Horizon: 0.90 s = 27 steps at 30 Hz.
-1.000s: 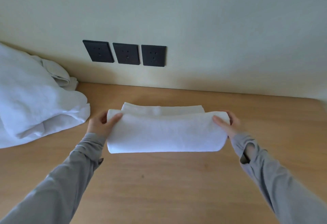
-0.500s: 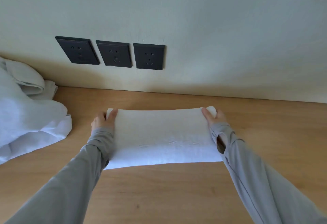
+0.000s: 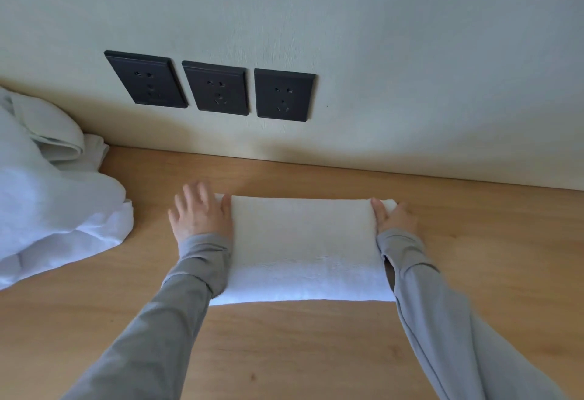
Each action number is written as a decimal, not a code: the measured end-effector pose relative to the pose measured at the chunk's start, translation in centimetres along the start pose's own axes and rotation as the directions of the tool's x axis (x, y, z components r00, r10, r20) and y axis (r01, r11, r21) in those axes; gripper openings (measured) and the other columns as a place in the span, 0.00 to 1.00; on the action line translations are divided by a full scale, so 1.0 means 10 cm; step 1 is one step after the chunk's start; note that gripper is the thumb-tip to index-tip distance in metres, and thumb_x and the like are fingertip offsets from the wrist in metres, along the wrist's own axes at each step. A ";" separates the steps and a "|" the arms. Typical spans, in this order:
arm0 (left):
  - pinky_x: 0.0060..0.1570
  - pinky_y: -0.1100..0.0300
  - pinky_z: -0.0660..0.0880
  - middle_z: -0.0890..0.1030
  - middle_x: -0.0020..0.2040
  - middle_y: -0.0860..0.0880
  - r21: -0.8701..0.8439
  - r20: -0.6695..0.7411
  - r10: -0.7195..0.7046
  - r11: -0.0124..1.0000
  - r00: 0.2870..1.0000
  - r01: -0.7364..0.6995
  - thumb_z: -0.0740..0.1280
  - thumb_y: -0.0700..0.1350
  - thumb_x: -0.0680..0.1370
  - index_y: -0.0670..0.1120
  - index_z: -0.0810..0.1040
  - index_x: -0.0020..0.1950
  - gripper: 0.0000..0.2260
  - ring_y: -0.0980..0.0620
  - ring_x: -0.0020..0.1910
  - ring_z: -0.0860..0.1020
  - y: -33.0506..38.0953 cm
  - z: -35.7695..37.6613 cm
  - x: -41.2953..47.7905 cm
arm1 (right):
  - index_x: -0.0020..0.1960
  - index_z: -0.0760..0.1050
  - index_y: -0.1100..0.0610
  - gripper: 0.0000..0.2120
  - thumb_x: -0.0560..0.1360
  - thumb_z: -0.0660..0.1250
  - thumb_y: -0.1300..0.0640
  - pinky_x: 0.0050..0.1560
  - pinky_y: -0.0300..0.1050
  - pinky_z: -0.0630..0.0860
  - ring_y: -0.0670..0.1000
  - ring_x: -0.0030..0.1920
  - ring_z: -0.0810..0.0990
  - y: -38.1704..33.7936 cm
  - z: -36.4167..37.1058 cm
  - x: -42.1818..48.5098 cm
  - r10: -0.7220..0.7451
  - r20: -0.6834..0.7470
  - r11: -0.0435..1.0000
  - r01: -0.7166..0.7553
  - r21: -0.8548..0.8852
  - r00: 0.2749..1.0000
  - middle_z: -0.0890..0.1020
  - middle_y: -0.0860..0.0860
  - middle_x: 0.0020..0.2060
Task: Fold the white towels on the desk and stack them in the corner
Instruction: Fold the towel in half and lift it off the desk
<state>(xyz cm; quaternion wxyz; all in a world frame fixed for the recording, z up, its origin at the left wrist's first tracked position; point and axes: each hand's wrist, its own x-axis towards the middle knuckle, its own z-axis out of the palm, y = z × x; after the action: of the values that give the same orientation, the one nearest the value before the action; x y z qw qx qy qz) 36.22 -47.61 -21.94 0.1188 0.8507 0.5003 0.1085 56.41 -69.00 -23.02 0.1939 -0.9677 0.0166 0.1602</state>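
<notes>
While left hand [image 3: 202, 216] lies spread, right hand [image 3: 393, 218] pinches corner, folded towel [image 3: 303, 248] between hands

Only one view here, a wide-angle cam worn on the head. It looks forward and down across the wooden desk [image 3: 316, 352] towards the wall [image 3: 410, 52] and its three black sockets [image 3: 218, 87]. It sits pretty close: both grey sleeves [image 3: 151, 330] come in from the bottom edge. The left hand [image 3: 199, 213] and right hand [image 3: 395, 216] sit mid-frame at the ends of the folded towel [image 3: 303, 248]. The left edge cuts off the pile of white towels [image 3: 47, 203].
</notes>
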 end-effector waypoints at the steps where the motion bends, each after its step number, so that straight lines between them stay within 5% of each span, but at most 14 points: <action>1: 0.59 0.45 0.65 0.68 0.68 0.38 0.017 0.015 0.122 0.992 0.992 -0.122 0.56 0.56 0.79 0.42 0.65 0.70 0.24 0.39 0.65 0.67 0.10 -0.04 -0.09 | 0.66 0.63 0.63 0.29 0.78 0.55 0.40 0.51 0.52 0.69 0.62 0.58 0.72 -0.01 -0.03 -0.05 -0.059 -0.059 0.997 0.055 -0.060 0.997 0.73 0.63 0.59; 3: 0.69 0.45 0.58 0.59 0.75 0.45 0.021 0.086 0.376 0.925 0.923 -0.379 0.49 0.60 0.79 0.46 0.58 0.75 0.29 0.43 0.73 0.60 0.32 -0.06 -0.40 | 0.68 0.64 0.61 0.25 0.79 0.55 0.46 0.58 0.54 0.66 0.61 0.61 0.70 -0.06 -0.09 -0.21 -0.291 -0.229 0.948 0.249 -0.197 0.929 0.72 0.61 0.63; 5: 0.71 0.44 0.57 0.60 0.75 0.47 0.025 0.189 0.505 0.855 0.842 -0.518 0.44 0.60 0.78 0.47 0.61 0.74 0.29 0.46 0.74 0.59 0.46 -0.03 -0.71 | 0.67 0.69 0.61 0.21 0.79 0.54 0.51 0.61 0.56 0.67 0.60 0.64 0.71 -0.16 -0.09 -0.48 -0.567 -0.292 0.824 0.537 -0.182 0.770 0.74 0.60 0.64; 7: 0.71 0.45 0.54 0.59 0.75 0.47 0.033 0.271 0.482 0.861 0.833 -0.508 0.42 0.58 0.77 0.47 0.61 0.74 0.29 0.47 0.74 0.58 0.48 0.03 -0.84 | 0.64 0.73 0.61 0.23 0.77 0.50 0.53 0.63 0.59 0.69 0.58 0.65 0.73 -0.23 0.04 -0.83 -0.765 -0.217 0.642 0.746 -0.177 0.607 0.75 0.58 0.64; 9: 0.72 0.49 0.41 0.44 0.77 0.50 0.087 0.288 0.475 0.852 0.832 -0.517 0.34 0.59 0.76 0.50 0.45 0.76 0.30 0.50 0.75 0.41 0.42 0.15 -0.81 | 0.67 0.72 0.59 0.24 0.78 0.47 0.53 0.67 0.61 0.64 0.55 0.69 0.69 -0.20 0.22 -1.08 -0.853 -0.027 0.509 0.818 -0.267 0.521 0.73 0.54 0.67; 12: 0.70 0.52 0.32 0.35 0.75 0.55 0.087 0.314 0.496 0.834 0.810 -0.544 0.28 0.59 0.73 0.54 0.31 0.72 0.28 0.55 0.72 0.33 0.28 0.25 -0.68 | 0.76 0.52 0.55 0.29 0.78 0.36 0.45 0.75 0.55 0.43 0.49 0.76 0.45 -0.01 0.32 -1.07 -0.793 0.232 0.471 0.809 -0.353 0.563 0.52 0.48 0.76; 15: 0.71 0.53 0.34 0.35 0.75 0.58 0.126 0.295 0.435 0.865 0.851 -0.486 0.27 0.61 0.73 0.57 0.29 0.72 0.27 0.56 0.73 0.33 -0.10 0.21 -0.55 | 0.76 0.35 0.52 0.30 0.77 0.29 0.41 0.74 0.51 0.37 0.45 0.73 0.31 0.26 0.23 -0.78 -0.739 0.231 0.500 0.745 -0.442 0.633 0.36 0.44 0.75; 20: 0.74 0.51 0.44 0.40 0.76 0.57 0.082 0.286 0.396 0.897 0.873 -0.434 0.32 0.62 0.76 0.53 0.38 0.76 0.29 0.57 0.75 0.40 -0.45 0.17 -0.53 | 0.74 0.34 0.54 0.31 0.76 0.30 0.40 0.75 0.48 0.40 0.45 0.74 0.33 0.54 0.12 -0.59 -0.668 0.220 0.584 0.683 -0.438 0.711 0.36 0.47 0.75; 27: 0.74 0.51 0.38 0.35 0.75 0.57 0.113 0.287 0.382 0.897 0.878 -0.427 0.30 0.61 0.74 0.52 0.34 0.75 0.30 0.56 0.74 0.36 -0.39 0.15 -0.51 | 0.76 0.37 0.56 0.29 0.80 0.41 0.45 0.76 0.49 0.42 0.45 0.75 0.36 0.46 0.10 -0.50 -0.483 0.106 0.785 0.483 -0.388 0.869 0.39 0.49 0.76</action>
<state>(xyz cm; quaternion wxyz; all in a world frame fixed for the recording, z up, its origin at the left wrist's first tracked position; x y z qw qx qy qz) 31.05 -50.40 -24.95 0.0829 0.9504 0.2986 -0.0245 50.91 -73.01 -24.05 0.0251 -0.9582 -0.2647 0.1058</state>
